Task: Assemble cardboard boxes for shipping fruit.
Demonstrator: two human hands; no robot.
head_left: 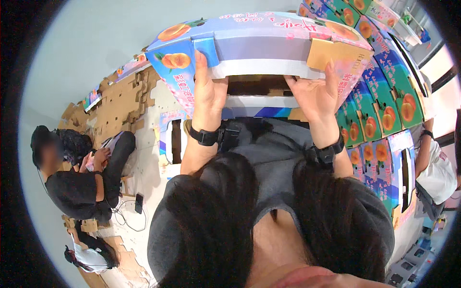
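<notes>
A cardboard fruit carton (261,48), printed with peaches on blue, pink and orange panels, is held up in front of my chest. A long dark opening runs along its side facing me, with folded flaps at both corners. My left hand (209,93) grips the left part of that side, thumb pointing up over the blue flap. Opposite it, my right hand (317,96) grips the right part, thumb up against the orange flap. The other fingers of both hands reach into the opening and are mostly hidden. Each wrist wears a black band.
Stacked green and blue fruit cartons (379,96) rise close on the right. Another carton (168,139) stands on the floor at left, near flattened cardboard (120,96). Seated people (72,192) are at left, beside a phone (139,203) with a cable; a person in white (438,165) is far right.
</notes>
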